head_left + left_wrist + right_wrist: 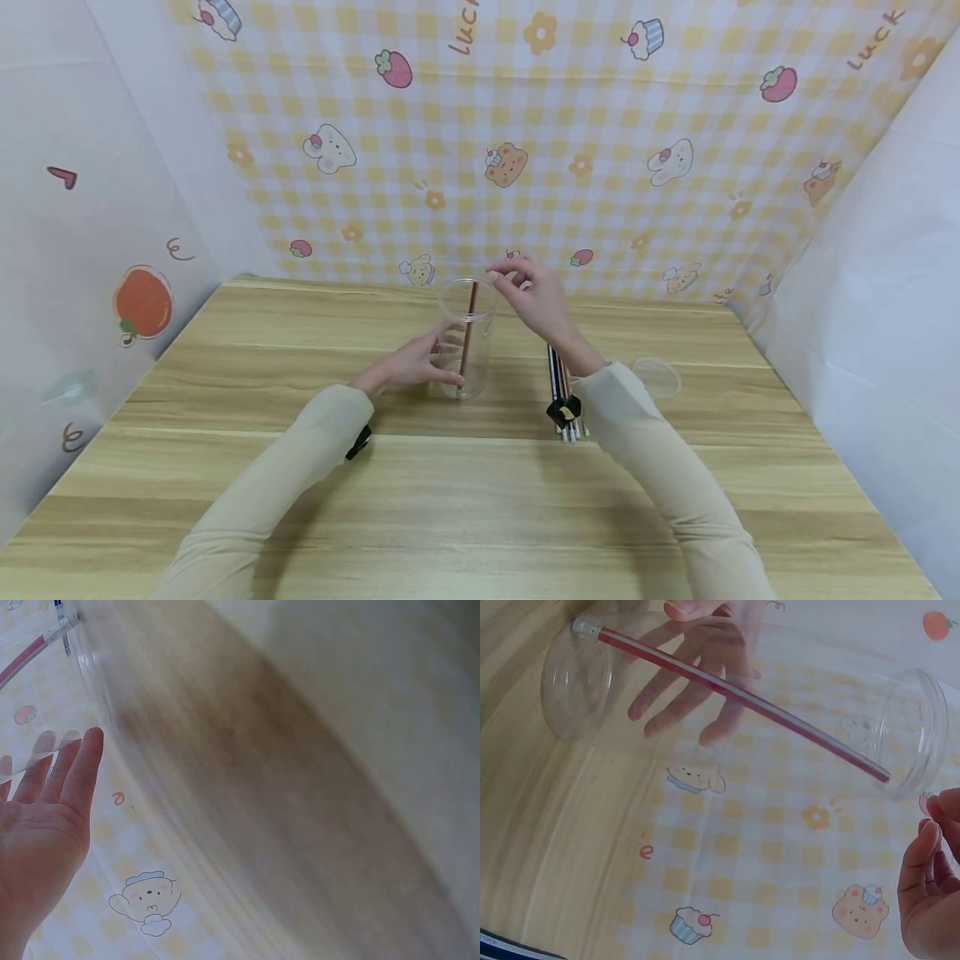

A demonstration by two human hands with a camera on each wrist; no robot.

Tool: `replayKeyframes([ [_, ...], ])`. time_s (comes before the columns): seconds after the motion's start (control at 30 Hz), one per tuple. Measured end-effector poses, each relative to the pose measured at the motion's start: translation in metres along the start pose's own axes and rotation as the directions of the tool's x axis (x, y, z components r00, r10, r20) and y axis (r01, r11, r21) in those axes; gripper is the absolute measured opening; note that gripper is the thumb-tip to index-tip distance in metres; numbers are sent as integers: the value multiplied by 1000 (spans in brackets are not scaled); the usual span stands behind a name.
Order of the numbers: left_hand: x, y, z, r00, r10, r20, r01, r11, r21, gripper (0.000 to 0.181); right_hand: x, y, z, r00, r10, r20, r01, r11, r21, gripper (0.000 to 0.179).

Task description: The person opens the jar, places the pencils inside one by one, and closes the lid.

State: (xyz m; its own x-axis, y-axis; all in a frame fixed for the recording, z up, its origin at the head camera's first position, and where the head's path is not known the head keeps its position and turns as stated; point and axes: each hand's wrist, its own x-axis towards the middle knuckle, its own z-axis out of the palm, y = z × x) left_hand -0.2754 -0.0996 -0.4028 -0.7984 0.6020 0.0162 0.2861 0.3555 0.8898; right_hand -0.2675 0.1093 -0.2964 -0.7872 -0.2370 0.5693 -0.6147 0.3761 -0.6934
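Note:
A clear plastic jar [480, 350] stands upright on the table, without a lid. Inside it leans a red-and-silver striped pencil [735, 694], eraser end at the bottom and other end near the rim. My left hand [420, 358] holds the jar from the left, thumb in front and spread fingers [694, 682] behind, seen through the wall. At the right side of the rim hovers my right hand [534, 296], thumb and forefinger bent close together with nothing visible between them. The left wrist view shows the left palm [41, 840] and the pencil's eraser end.
Several pencils [557, 375] lie bunched right of the jar, partly under the right forearm, white erasers toward me. A clear round lid [657, 378] lies beyond that sleeve. Behind the table hangs a yellow checked cloth [450, 117], and white cloths flank both sides.

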Motion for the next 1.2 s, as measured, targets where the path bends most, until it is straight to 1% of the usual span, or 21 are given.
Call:
replayKeyframes([
  [0.1, 0, 0, 0, 1000, -8, -1, 8, 1000, 0, 84, 0, 2, -8, 998, 53, -32, -52, 997, 50, 17],
  [0.23, 0, 0, 0, 1000, -22, -3, 22, 1000, 5, 84, -2, 9, -21, 990, 139, -38, -136, 987, 83, 22],
  [0.33, -1, 0, 0, 1000, -28, -7, 28, 1000, 6, 85, -4, 17, -30, 974, 223, -33, -219, 971, 97, 25],
  [0.43, -2, 0, 0, 1000, -27, -7, 27, 1000, 3, 86, -7, 27, -38, 959, 280, -34, -275, 954, 116, 27],
  [0.5, -2, 0, 0, 1000, -21, -5, 21, 1000, 3, 86, -9, 33, -42, 952, 303, -40, -295, 946, 137, 27],
  [0.67, -1, 0, 1, 1000, -8, -7, 8, 1000, 18, 84, -17, 50, -52, 940, 341, -35, -332, 932, 148, 29],
  [0.83, -1, 1, 1, 1000, -16, -20, 17, 999, 29, 84, -25, 64, -60, 934, 358, 5, -356, 927, 113, 30],
  [0.9, -1, 1, 1, 999, -23, -23, 24, 999, 31, 85, -29, 71, -63, 925, 379, 34, -380, 919, 106, 31],
  [1.0, -2, 2, 1, 1000, -19, -20, 20, 999, 34, 85, -33, 80, -67, 900, 426, 87, -433, 897, 90, 34],
  [1.1, -2, 2, 1, 1000, -18, -16, 19, 999, 35, 84, -38, 89, -70, 864, 485, 134, -496, 866, 59, 37],
  [1.2, -2, 3, 1, 1000, -24, -16, 24, 999, 33, 82, -42, 96, -72, 824, 542, 163, -555, 831, 38, 38],
])
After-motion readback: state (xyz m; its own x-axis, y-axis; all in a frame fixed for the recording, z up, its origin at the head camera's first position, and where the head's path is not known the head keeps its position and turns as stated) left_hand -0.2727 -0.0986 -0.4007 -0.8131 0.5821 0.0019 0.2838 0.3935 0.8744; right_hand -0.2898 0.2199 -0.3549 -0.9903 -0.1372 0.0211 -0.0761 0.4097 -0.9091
